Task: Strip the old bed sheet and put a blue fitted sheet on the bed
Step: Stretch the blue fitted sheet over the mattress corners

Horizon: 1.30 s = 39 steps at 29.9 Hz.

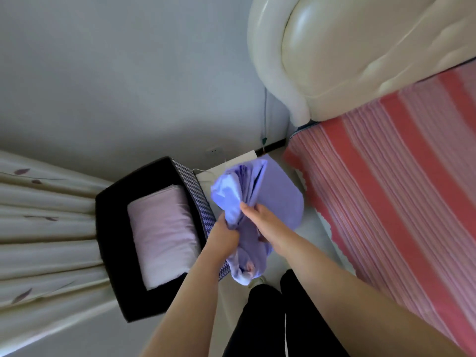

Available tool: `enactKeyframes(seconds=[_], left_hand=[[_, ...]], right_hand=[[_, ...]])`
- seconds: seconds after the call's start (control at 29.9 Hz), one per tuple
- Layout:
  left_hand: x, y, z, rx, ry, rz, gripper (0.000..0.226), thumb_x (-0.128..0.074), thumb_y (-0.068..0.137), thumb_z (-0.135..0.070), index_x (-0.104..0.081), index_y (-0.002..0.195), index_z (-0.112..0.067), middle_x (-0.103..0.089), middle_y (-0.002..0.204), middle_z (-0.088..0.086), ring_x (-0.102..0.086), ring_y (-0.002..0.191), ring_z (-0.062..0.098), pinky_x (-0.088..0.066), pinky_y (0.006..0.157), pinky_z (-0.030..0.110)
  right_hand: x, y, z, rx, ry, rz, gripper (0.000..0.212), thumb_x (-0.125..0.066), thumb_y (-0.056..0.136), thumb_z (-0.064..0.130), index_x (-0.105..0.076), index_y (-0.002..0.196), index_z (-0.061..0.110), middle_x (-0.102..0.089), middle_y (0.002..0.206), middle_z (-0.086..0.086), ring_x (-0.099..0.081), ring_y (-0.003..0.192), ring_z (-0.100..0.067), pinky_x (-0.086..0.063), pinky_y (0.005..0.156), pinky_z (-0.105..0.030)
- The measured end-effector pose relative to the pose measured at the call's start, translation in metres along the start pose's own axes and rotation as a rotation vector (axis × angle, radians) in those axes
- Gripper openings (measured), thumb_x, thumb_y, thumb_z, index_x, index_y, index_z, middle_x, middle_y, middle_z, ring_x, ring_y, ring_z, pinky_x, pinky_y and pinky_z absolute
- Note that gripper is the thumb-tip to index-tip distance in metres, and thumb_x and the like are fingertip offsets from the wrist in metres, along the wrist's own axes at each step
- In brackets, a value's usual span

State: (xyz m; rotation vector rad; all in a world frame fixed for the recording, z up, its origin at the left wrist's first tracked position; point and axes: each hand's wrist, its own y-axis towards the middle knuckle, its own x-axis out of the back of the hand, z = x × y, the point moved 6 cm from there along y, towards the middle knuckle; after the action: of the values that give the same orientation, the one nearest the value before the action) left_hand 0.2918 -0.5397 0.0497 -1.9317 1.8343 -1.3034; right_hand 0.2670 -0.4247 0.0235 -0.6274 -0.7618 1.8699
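Head view: hands (226,233) grip blue sheet (280,199), seemingly unlabelled.

Blue fitted sheet (280,191): soft matt cloth, folded layers seen at one edge. Bed cover (401,181): ribbed cloth, pink and red stripes, scalloped hem. Headboard (360,52): glossy cream padding, leather-like, smooth. Storage box (113,243): dark fabric rim, woven check side. Curtain (41,228): pleated cream cloth, printed leaves
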Motion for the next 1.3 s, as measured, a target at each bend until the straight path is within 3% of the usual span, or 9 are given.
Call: enactKeyframes(seconds=[0.17,0.3,0.43,0.53,0.63,0.8,1.1,1.2,1.3], left_hand=[[-0.013,-0.042,-0.049,-0.25,-0.118,0.318,0.031,-0.066,0.088,-0.018,-0.06,0.118,-0.008,-0.067,0.107,0.003,-0.061,0.092,0.01,-0.05,0.078,0.013],[-0.044,-0.075,-0.089,-0.273,-0.201,0.418,0.034,-0.053,0.093,-0.046,-0.063,0.101,-0.016,-0.068,0.095,-0.002,-0.062,0.084,0.01,-0.056,0.075,0.03],[-0.095,-0.127,-0.153,-0.391,-0.276,0.457,0.078,-0.067,0.065,-0.068,-0.049,0.117,-0.013,-0.067,0.114,0.004,-0.067,0.102,0.017,-0.052,0.093,0.046],[-0.138,-0.172,-0.206,-0.474,-0.358,0.511,0.089,-0.074,0.068,-0.058,-0.034,0.137,-0.018,-0.062,0.124,0.005,-0.065,0.107,0.016,-0.051,0.095,0.037],[-0.186,-0.229,-0.264,-0.663,-0.412,0.573,0.032,-0.061,0.092,-0.026,-0.051,0.121,-0.018,-0.068,0.111,0.001,-0.067,0.101,0.011,-0.053,0.082,0.022],[-0.282,-0.3,-0.335,-0.766,-0.429,0.567,0.018,-0.05,0.09,-0.037,-0.064,0.093,-0.027,-0.067,0.105,0.006,-0.063,0.1,0.02,-0.051,0.093,0.043],[-0.458,-0.351,-0.34,-0.527,-0.552,0.527,0.03,-0.041,0.089,0.011,-0.053,0.076,-0.013,-0.058,0.061,0.002,-0.054,0.05,0.005,-0.047,0.059,0.027],[-0.494,-0.371,-0.327,-0.427,-0.586,0.641,0.026,-0.04,0.093,0.004,-0.051,0.076,-0.012,-0.059,0.05,-0.004,-0.057,0.049,0.01,-0.049,0.05,0.019],[-0.525,-0.383,-0.318,-0.431,-0.514,0.762,0.02,-0.045,0.099,-0.018,-0.056,0.084,-0.011,-0.065,0.068,0.005,-0.065,0.065,0.016,-0.054,0.065,0.031]], right_hand=[[0.029,-0.057,0.018,0.212,0.144,-0.357,0.012,-0.054,0.095,0.029,-0.062,0.1,0.021,-0.068,0.101,-0.004,-0.064,0.097,-0.02,-0.05,0.09,-0.034],[0.072,-0.123,0.018,0.328,0.306,-0.531,0.016,-0.054,0.096,0.025,-0.068,0.09,0.018,-0.072,0.09,-0.006,-0.067,0.085,-0.022,-0.053,0.083,-0.039],[0.119,-0.202,0.026,0.475,0.371,-0.629,0.016,-0.057,0.094,0.024,-0.071,0.098,0.018,-0.074,0.09,-0.001,-0.07,0.087,-0.014,-0.055,0.075,-0.03],[0.159,-0.266,0.03,0.57,0.405,-0.699,0.019,-0.054,0.096,0.029,-0.07,0.102,0.02,-0.074,0.088,0.003,-0.069,0.081,-0.006,-0.053,0.07,-0.024],[0.21,-0.321,0.028,0.647,0.358,-0.832,0.024,-0.046,0.098,0.037,-0.067,0.098,0.026,-0.072,0.083,0.005,-0.067,0.075,-0.006,-0.051,0.066,-0.025],[0.311,-0.419,0.007,0.757,0.43,-0.966,0.025,-0.043,0.1,0.034,-0.066,0.095,0.026,-0.071,0.095,0.009,-0.067,0.09,-0.004,-0.052,0.082,-0.024],[0.457,-0.512,-0.129,0.659,0.623,-1.225,0.031,-0.048,0.096,0.034,-0.064,0.117,0.018,-0.067,0.116,-0.001,-0.062,0.109,-0.02,-0.045,0.101,-0.043],[0.479,-0.535,-0.165,0.615,0.58,-1.37,0.028,-0.044,0.099,0.016,-0.051,0.124,0.007,-0.06,0.119,-0.012,-0.059,0.105,-0.025,-0.046,0.092,-0.036],[0.491,-0.556,-0.183,0.717,0.437,-1.41,0.047,-0.047,0.091,0.006,-0.032,0.136,0.008,-0.045,0.129,0.002,-0.052,0.108,-0.01,-0.042,0.094,-0.017]])
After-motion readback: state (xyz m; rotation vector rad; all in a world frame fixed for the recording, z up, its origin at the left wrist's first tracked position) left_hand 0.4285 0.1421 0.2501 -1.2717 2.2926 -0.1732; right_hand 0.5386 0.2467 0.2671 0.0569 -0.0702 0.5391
